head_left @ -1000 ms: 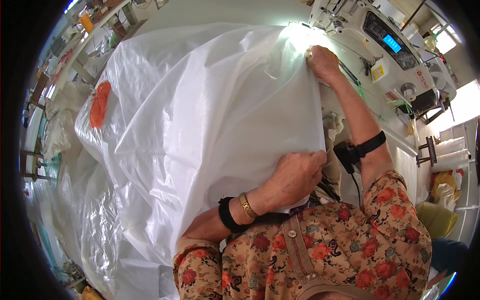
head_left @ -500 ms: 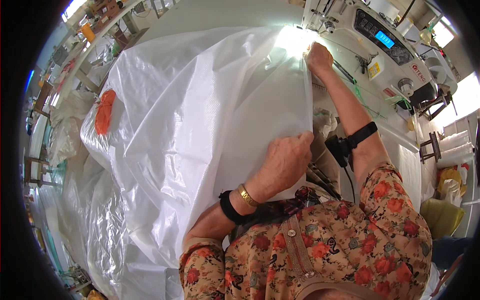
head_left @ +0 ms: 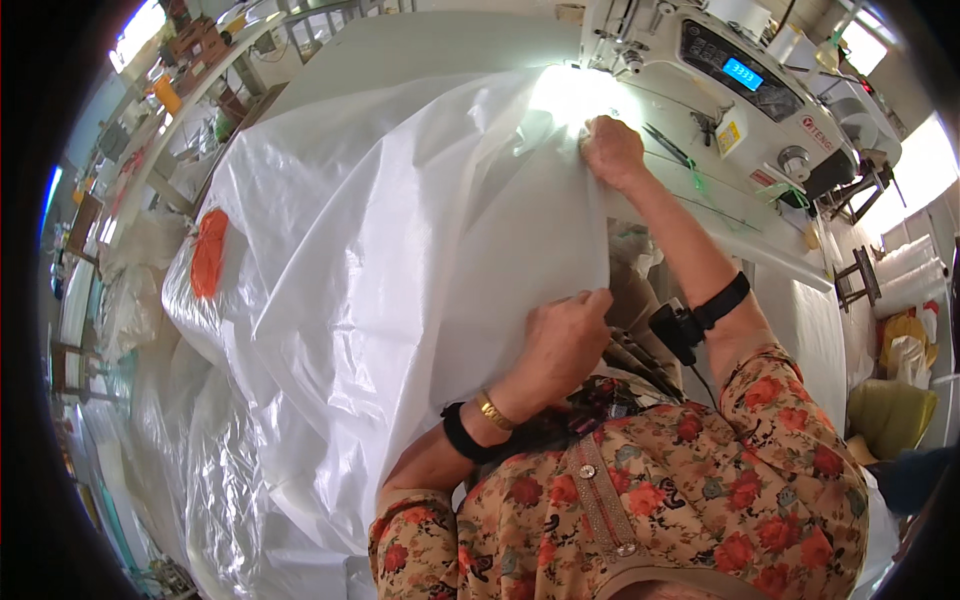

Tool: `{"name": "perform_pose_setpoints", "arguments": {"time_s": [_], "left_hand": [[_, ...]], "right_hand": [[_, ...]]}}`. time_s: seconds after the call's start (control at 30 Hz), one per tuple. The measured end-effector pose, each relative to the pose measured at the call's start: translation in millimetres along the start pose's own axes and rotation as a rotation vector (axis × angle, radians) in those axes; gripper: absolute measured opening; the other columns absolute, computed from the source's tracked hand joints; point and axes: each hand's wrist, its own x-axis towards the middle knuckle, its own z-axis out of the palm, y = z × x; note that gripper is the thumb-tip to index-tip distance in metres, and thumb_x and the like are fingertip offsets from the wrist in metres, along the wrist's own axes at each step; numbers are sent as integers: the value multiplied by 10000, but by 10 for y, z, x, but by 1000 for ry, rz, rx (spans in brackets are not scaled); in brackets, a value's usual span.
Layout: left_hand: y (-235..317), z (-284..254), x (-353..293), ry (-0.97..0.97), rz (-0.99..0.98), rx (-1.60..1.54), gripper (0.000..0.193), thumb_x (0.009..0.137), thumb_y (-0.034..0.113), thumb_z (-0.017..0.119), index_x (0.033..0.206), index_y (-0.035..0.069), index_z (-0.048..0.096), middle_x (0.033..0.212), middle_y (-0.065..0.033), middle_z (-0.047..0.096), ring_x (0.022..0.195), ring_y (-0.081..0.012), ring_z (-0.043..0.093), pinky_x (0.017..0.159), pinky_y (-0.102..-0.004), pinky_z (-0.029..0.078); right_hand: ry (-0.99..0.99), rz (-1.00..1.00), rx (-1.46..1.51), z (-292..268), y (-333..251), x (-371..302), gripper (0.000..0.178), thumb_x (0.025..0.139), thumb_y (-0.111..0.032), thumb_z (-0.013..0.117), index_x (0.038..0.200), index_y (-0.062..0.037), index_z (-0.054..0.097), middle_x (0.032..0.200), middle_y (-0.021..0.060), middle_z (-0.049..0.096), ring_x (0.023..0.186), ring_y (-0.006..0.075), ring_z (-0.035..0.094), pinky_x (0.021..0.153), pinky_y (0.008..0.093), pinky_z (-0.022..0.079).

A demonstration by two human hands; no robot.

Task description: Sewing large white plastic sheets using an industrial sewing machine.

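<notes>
White sheet (head_left: 350,270) slightly nearer the floral shirt (head_left: 690,490) than before, glossy, creased

From the middle of the sheet (head_left: 380,290), the sewing machine (head_left: 690,65) is at two o'clock, on the table (head_left: 440,45). The right hand (head_left: 612,152) is also at two, but closer. The left hand (head_left: 565,335) is between three and four. A bundle (head_left: 208,255) is at nine. A stool (head_left: 855,280) is at three, past the table.
</notes>
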Motion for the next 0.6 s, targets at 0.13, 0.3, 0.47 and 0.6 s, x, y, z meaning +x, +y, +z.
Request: {"name": "perform_pose_setpoints", "arguments": {"time_s": [0.13, 0.3, 0.47, 0.6], "left_hand": [[-46, -244, -25, 10, 51, 36, 94, 772, -10, 548, 776, 25, 461, 666, -157, 545, 641, -390, 563, 552, -459, 439], [-72, -305, 39, -52, 23, 98, 125, 759, -15, 572, 761, 28, 455, 651, -146, 529, 611, -367, 552, 532, -431, 431], [-99, -213, 263, -79, 25, 130, 107, 767, 4, 567, 771, 26, 463, 646, -158, 535, 626, -382, 554, 529, -446, 420], [-137, -166, 459, -65, 28, 224, 88, 776, 23, 561, 778, 17, 474, 641, -177, 543, 631, -398, 555, 529, -452, 412]], "right_hand": [[7, 37, 19, -45, -92, -49, 169, 756, -149, 532, 813, -43, 652, 852, 156, 678, 835, 340, 652, 736, 498, 450], [-54, 31, -16, -125, -271, -54, 162, 769, -116, 514, 734, -32, 648, 801, 208, 671, 804, 354, 661, 738, 489, 466], [-7, 113, 32, -26, -191, 116, 102, 750, -91, 543, 739, -72, 642, 796, 131, 663, 826, 313, 648, 781, 451, 410], [9, 125, 14, 2, -133, 277, 102, 740, -69, 578, 773, -93, 672, 821, 113, 685, 863, 291, 661, 769, 433, 413]]}}
